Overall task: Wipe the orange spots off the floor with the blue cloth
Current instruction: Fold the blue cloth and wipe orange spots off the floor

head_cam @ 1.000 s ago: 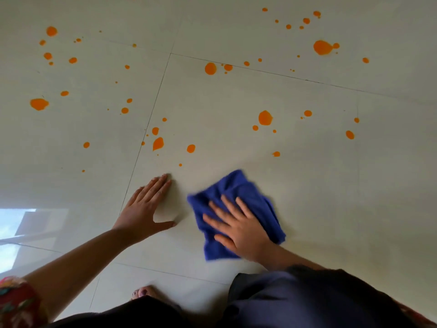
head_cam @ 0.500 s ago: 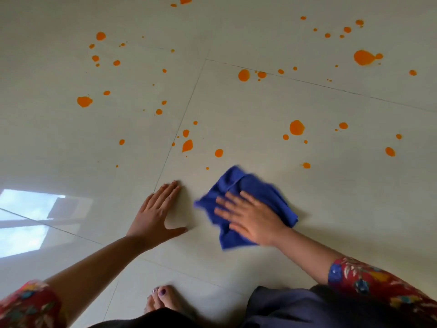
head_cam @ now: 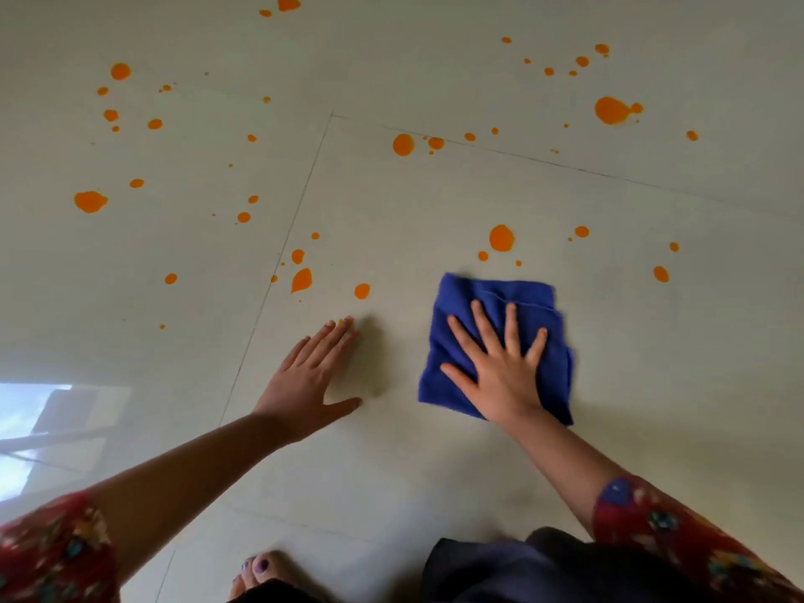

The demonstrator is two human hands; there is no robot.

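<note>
floor (head_cam: pixel 435 480): pale glossy tiles with thin joint lines. a bright window reflection (head_cam: pixel 39 428) lies at the left edge.

orange spots (head_cam: pixel 611 110): scattered over the far half of the floor, from large blots to fine specks. the near tile area around the hands shows none.

blue cloth (head_cam: pixel 487 298): lies flat on the floor, right of centre, spread into a rough square with a fold along its far edge. half a second ago it was bunched and angled nearer the left hand. it now sits further right and further out. its far edge is just short of the round blot (head_cam: pixel 501 238) and the speck (head_cam: pixel 518 263). the small spot that lay just right of the cloth earlier is no longer visible; the cloth covers that place.

right hand (head_cam: pixel 504 372): released, palm down on the cloth, fingers straight and splayed, pressing. the fingers pointed left before; they now point away from the person.

left hand (head_cam: pixel 304 376): released, flat on the bare floor, fingers together, thumb out. position unchanged, well apart from the cloth, fingertips near the round spot (head_cam: pixel 361 291) and the teardrop spot (head_cam: pixel 301 279).

toes (head_cam: pixel 259 567): visible at the bottom edge.
</note>
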